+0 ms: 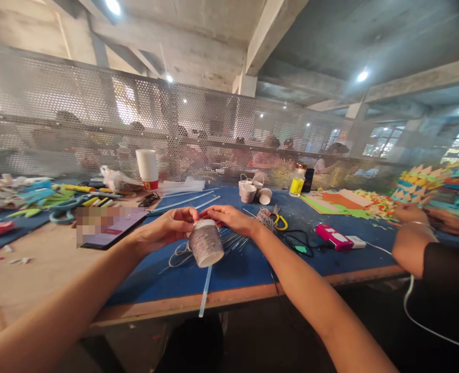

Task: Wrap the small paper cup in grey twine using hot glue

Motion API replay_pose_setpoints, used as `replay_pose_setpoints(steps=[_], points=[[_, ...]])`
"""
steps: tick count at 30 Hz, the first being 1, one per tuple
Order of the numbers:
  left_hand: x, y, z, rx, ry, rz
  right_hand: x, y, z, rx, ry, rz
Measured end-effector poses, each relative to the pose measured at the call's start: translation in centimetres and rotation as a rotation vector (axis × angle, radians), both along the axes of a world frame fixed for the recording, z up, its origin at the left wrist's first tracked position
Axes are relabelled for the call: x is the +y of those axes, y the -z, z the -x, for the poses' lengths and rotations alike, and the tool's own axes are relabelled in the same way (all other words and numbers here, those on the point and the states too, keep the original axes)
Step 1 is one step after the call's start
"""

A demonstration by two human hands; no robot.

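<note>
My left hand (pixel 172 224) and my right hand (pixel 229 217) meet over a small paper cup (pixel 206 242) wrapped in grey thread, held just above the blue mat (pixel 248 269). Both hands pinch the cup at its upper end, fingers curled round it. The cup tilts with its white bottom facing me. Loose thread (pixel 178 255) and thin wires (pixel 235 241) lie on the mat under the hands. A pale glue stick (pixel 205 290) lies below the cup, reaching past the table's front edge.
A phone (pixel 111 228) lies to the left. Small cups (pixel 253 192), a stack of white cups (pixel 147 167), a yellow bottle (pixel 297 182), scissors (pixel 280 221), a pink tool (pixel 334 237) and coloured paper (pixel 338 202) sit behind. Another person's hands (pixel 412 213) work at right. A mesh screen (pixel 198 129) backs the table.
</note>
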State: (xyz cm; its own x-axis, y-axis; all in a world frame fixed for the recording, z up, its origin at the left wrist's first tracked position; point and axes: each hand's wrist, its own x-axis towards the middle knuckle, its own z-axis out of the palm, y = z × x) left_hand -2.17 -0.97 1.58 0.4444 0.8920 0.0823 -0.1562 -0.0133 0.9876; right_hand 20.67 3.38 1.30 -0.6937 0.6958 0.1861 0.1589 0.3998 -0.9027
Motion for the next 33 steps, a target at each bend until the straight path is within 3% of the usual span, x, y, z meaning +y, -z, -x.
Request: replay_pose_setpoints(steps=[6, 16, 25, 33], points=[[0.0, 0.4, 0.0, 0.001, 0.059, 0.024, 0.5, 0.7, -0.5, 0.059, -0.086, 0.184], [0.7, 1.1, 0.3, 0.023, 0.073, 0.050, 0.3, 0.7, -0.9, 0.094, -0.096, 0.325], [0.8, 1.4, 0.4, 0.002, 0.175, 0.125, 0.3, 1.5, -0.5, 0.072, -0.248, 0.451], [0.7, 1.4, 0.3, 0.010, 0.171, 0.144, 0.4, 1.5, -0.5, 0.142, -0.158, 0.441]])
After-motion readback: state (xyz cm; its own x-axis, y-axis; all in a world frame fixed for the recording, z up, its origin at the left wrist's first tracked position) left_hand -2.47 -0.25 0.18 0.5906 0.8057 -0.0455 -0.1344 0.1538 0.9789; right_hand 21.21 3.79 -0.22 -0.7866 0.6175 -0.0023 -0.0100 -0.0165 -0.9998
